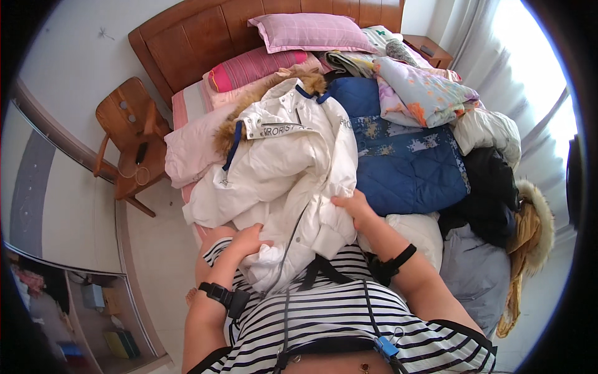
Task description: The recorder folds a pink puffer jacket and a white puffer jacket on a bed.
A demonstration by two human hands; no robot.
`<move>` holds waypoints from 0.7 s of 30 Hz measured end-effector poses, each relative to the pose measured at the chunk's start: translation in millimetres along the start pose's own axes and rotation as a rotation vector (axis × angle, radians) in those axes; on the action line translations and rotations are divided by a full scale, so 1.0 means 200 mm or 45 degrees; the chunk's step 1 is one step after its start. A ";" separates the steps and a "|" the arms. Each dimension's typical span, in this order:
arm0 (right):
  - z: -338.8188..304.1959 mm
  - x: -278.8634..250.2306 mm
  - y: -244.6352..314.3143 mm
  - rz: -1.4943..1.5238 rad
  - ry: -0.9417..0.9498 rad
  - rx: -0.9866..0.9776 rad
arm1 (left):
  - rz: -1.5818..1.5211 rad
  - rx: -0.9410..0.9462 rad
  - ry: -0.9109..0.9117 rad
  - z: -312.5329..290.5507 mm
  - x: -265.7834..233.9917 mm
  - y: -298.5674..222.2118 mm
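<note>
A white padded jacket (280, 156) with a brown fur-trimmed hood (230, 128) and dark blue trim lies spread over the bed in front of me. Its lower end hangs over the bed's near side onto my lap. My left hand (250, 240) is closed on the jacket's lower edge, where the white cloth bunches up. On the other side, my right hand (356, 209) grips the jacket near a ribbed cuff, thumb on top and the other fingers partly hidden. A dark zip line runs down between the two hands.
Right of the jacket lie a folded blue quilted garment (405, 174), a floral quilt (423, 93), black clothing (483, 193), a grey garment (476, 268) and a tan fur-trimmed coat (529, 230). Pillows (311, 33) rest by the wooden headboard (205, 37). A wooden chair (134, 149) stands left.
</note>
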State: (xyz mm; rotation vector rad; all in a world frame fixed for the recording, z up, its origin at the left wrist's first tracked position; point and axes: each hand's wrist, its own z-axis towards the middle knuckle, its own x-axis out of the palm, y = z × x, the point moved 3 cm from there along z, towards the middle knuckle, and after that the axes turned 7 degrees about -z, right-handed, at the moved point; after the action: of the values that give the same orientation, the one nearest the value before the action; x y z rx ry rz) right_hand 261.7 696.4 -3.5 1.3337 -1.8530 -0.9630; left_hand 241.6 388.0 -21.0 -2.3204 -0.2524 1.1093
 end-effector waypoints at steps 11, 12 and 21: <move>0.02 -1.14 1.14 0.647 -0.167 -0.495 | -1.523 0.120 -0.068 -0.89 -0.42 -0.26; 0.09 -1.48 1.17 0.644 0.082 -0.501 | -1.513 0.026 0.123 -0.94 -0.35 -0.23; 0.10 -1.44 0.40 0.509 -0.052 -0.851 | -1.261 -0.098 0.336 -0.63 0.00 -0.08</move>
State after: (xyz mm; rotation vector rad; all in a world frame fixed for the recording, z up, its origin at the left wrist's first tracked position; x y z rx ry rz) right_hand 284.7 993.1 29.5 0.5248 -1.5309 -1.2367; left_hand 338.2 350.4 52.2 -1.9328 -1.1837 0.2926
